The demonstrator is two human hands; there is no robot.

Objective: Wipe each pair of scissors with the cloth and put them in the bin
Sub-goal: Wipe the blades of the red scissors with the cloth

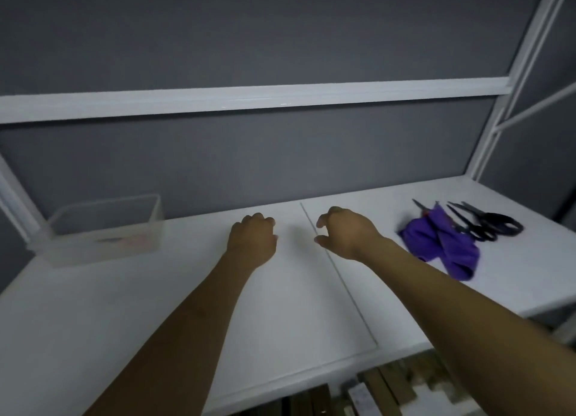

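White counter (pixel 124 306) under dim light, grey wall behind. Picture soft throughout.

Near edge: both forearms come in from below, bare, reaching to mid-counter. Wooden slats (pixel 389 384) show beneath the edge, blurred.

Mid-counter: left hand (pixel 252 241) back up, fingers curled in under the palm, holding nothing. Cannot tell whether the knuckles touch the surface. Right hand (pixel 346 234) just beside it, across a thin seam (pixel 343 287) that runs near to far. Its fingers are loosely bent, thumb apart from them, gap between, nothing held.

Far right: purple cloth (pixel 436 244) lies crumpled, well apart from the right hand. Scissors (pixel 480 225), two black-handled pairs, lie side by side, blades pointing to the far edge, their near side touching or overlapping the cloth. One more blade (pixel 419 206) pokes out past the cloth's far side with a trace of red by it; the rest is hidden.

Far left corner: clear bin (pixel 103 244) against the wall, upright, something pale pink at the bottom, too blurred to name.

Beyond: wall (pixel 280 166), crossed by a white rail (pixel 249 99).
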